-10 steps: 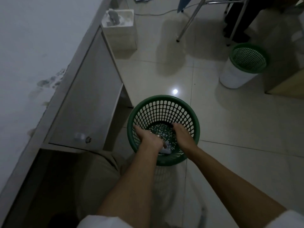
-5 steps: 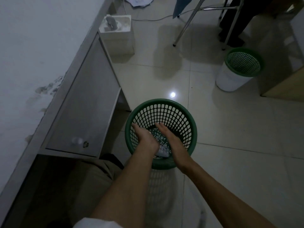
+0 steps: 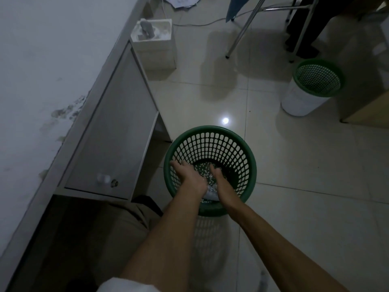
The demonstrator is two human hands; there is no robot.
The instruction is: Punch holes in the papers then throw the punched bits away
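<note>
A green perforated waste basket [image 3: 210, 131] stands on the tiled floor in front of me, with white punched paper bits [image 3: 203, 168] scattered on its bottom. Both my hands reach down into its near side. My left hand [image 3: 188, 178] has its fingers stretched out and spread near the left wall. My right hand [image 3: 221, 182] is flat, fingers straight, with its palm facing the left one. A pale patch [image 3: 211, 191] shows between the heels of the two palms. I cannot tell whether it is a held piece or loose bits.
A grey metal desk [image 3: 109, 127] with a cabinet door runs along my left, with my knee below it. A second green basket [image 3: 317, 81] sits in a white bin at far right. A white box [image 3: 153, 49] and chair legs [image 3: 242, 32] stand beyond.
My left hand has gone from curled around a small pale object to fingers stretched out. My right hand has swung in from the basket's right side to face the left palm.
</note>
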